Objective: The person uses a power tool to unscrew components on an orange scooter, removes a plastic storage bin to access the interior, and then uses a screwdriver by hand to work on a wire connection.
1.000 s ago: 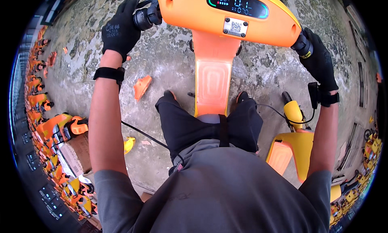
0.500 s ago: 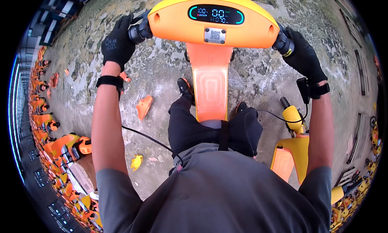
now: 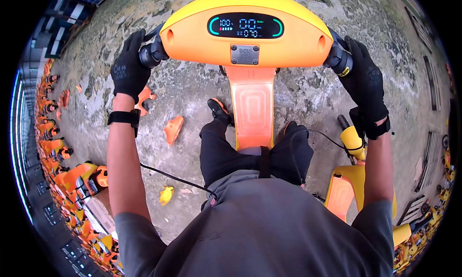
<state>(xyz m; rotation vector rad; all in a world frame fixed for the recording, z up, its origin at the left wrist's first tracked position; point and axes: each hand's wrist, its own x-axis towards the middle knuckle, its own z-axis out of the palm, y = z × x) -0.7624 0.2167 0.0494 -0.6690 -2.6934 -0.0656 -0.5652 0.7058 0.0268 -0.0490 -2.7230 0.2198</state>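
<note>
Scooter [image 3: 253, 106] stands between the legs [image 3: 221, 152], its rounded yellow-orange handlebar cover [image 3: 207, 48] at the far side. Left hand [image 3: 129, 65] and right hand [image 3: 364, 70], black-gloved, are wrapped closed round the handlebar ends [image 3: 153, 55], likely the best holds. It is probably heavy and rigid; its smooth plastic looks slippery, the glossy screen [image 3: 246, 26] perhaps fragile. Rough, patchy concrete floor [image 3: 187, 87] surrounds it.

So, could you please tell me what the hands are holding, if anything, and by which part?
The scooter, by its handlebar: the left hand grips the left end, the right hand the right end.
</note>
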